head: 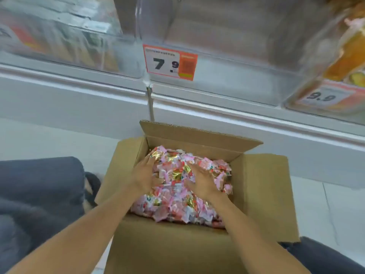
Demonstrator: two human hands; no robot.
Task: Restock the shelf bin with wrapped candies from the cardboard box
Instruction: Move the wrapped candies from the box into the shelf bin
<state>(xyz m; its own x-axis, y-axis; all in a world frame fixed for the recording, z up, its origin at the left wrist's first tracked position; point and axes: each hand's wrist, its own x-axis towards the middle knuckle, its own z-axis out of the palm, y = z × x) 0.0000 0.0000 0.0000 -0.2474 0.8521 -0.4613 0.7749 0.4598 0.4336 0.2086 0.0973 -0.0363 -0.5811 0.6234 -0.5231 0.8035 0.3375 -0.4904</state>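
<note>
Pink, gold-flecked wrapped candies (174,197)

Head view, downward onto cardboard box (266,194)

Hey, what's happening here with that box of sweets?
A person is reaching into an open cardboard box full of pink wrapped candies, which stands below a shop shelf. The left hand and right hand both lie spread on the pile, with nothing lifted out yet. The clear shelf bin above, marked by the 7.9 price tag, looks empty.
</note>
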